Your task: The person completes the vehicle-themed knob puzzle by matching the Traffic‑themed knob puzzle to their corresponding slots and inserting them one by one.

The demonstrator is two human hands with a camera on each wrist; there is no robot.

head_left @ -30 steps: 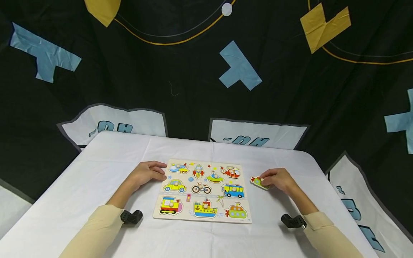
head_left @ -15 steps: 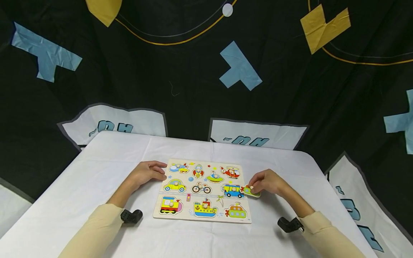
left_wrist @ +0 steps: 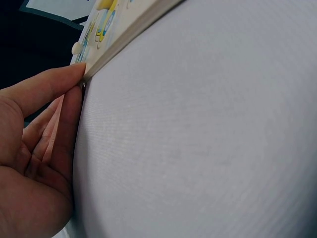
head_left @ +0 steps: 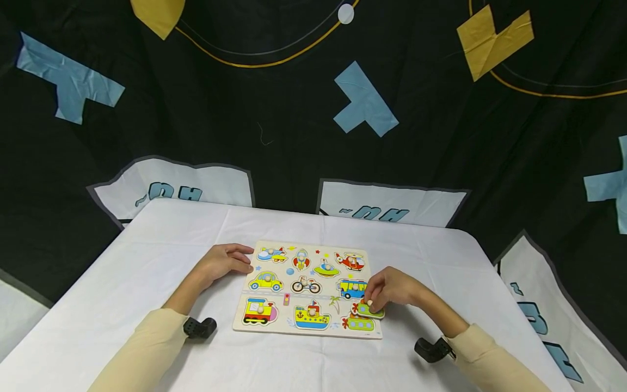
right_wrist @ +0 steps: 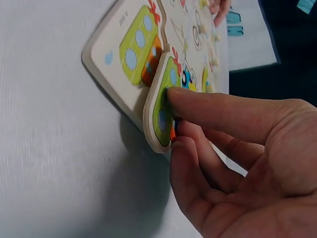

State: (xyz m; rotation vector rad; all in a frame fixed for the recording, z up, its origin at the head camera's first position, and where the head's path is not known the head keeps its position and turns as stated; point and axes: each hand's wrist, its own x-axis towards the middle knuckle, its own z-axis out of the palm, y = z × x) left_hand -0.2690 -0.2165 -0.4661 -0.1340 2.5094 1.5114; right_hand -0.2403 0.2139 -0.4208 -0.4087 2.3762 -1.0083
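A wooden peg puzzle board [head_left: 318, 256] with vehicle pieces lies flat on the table. My left hand [head_left: 225, 262] holds its left edge, with the thumb [left_wrist: 54, 82] and a finger meeting at the edge in the left wrist view. By its small peg, my right hand [head_left: 394, 288] pinches a green submarine puzzle piece [right_wrist: 162, 116]. That piece is tilted just above the board's lower right, partly over the printed submarine recess [head_left: 360, 325]. A blue bus piece [head_left: 350, 288] sits just beyond my right fingertips.
Other pegged pieces sit in the board, among them a ship [head_left: 312, 318], a train [head_left: 258, 313] and a helicopter [head_left: 350, 262]. A white cloth covers the table [head_left: 294, 365]. Behind it hangs a black curtain [head_left: 220, 125] with coloured shapes.
My right hand has carried the submarine piece from the table at the right, left and nearer to me, over the board's lower right corner. My left hand has stayed in place.
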